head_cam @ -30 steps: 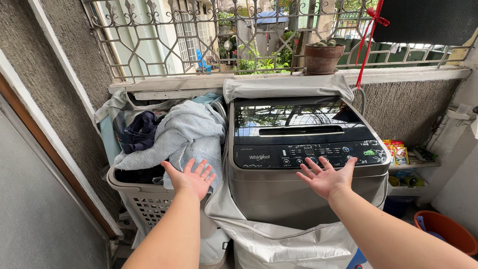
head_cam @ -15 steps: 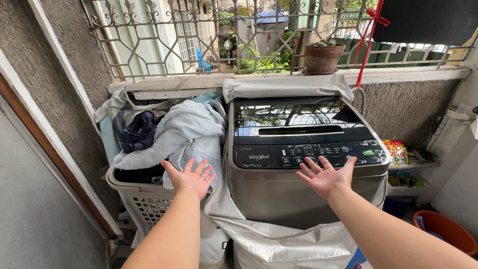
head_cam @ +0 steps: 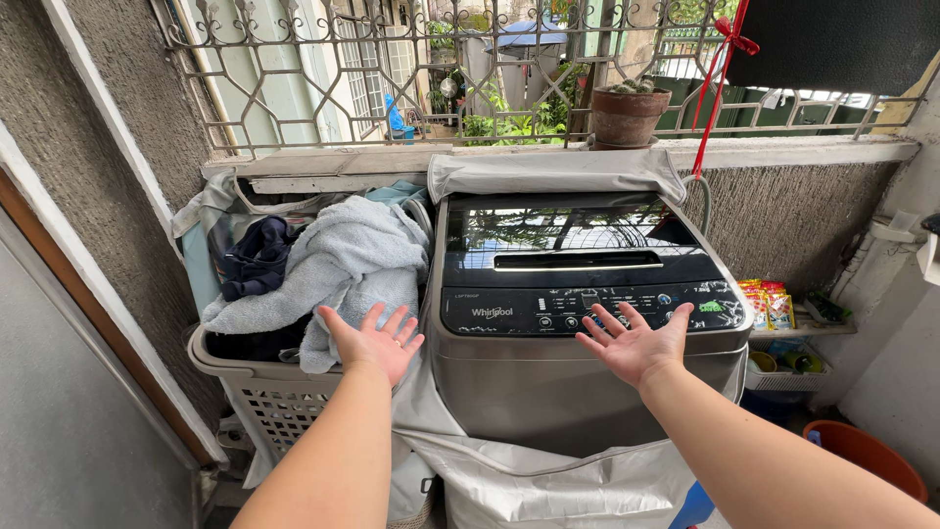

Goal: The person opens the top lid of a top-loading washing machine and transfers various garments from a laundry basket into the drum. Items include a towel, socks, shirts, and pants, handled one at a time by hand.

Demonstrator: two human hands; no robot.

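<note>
Both my palms face up with fingers spread and nothing in them. My left hand (head_cam: pixel 374 343) hovers at the near right corner of a beige laundry basket (head_cam: pixel 264 392), close to a pale blue towel (head_cam: pixel 348 260) heaped on dark clothes (head_cam: pixel 253 260). My right hand (head_cam: pixel 634 345) floats just in front of the control panel (head_cam: pixel 587 309) of a grey top-load washing machine (head_cam: pixel 578 382) whose glass lid (head_cam: pixel 568 230) is closed. A grey fabric cover (head_cam: pixel 548 480) hangs pulled down around the machine's front.
A grilled window ledge behind holds a brown plant pot (head_cam: pixel 627 116). A red ribbon (head_cam: pixel 715 88) hangs at the right. Low shelves with colourful packets (head_cam: pixel 769 304) and an orange bucket (head_cam: pixel 867 453) stand to the right; a rough wall and door frame (head_cam: pixel 88 304) close the left.
The view has shifted slightly, so everything sits a little lower-left in frame. Both hands keep the same open, palm-up pose.
</note>
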